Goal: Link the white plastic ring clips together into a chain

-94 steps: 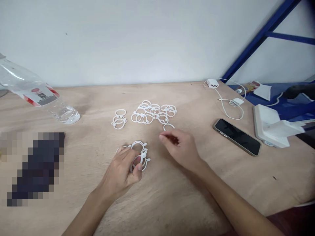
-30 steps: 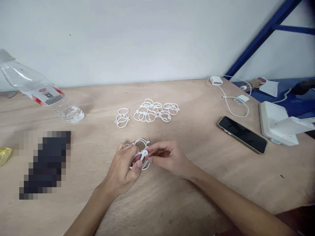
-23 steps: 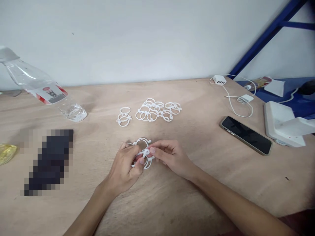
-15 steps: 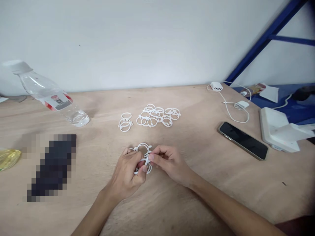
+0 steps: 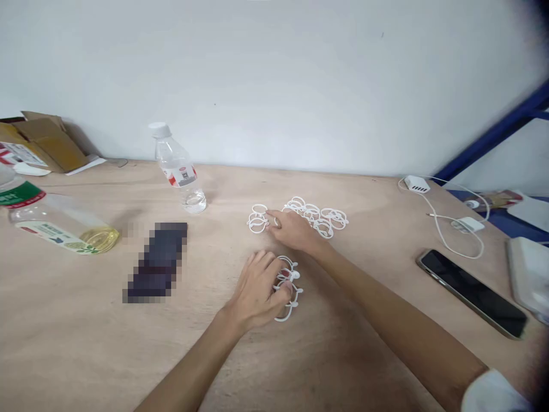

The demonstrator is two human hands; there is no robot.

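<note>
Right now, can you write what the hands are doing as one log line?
left hand: holding linked white rings on table | right hand: fingertip beside small ring cluster | ring pile: behind right hand

The left hand [image 5: 261,286] lies near the body, palm down, fingers curled and pinched shut, forearm running in from the near left. The right hand [image 5: 294,229] reaches farther out, index finger extended leftward, its bare forearm stretching from the near right.
</note>
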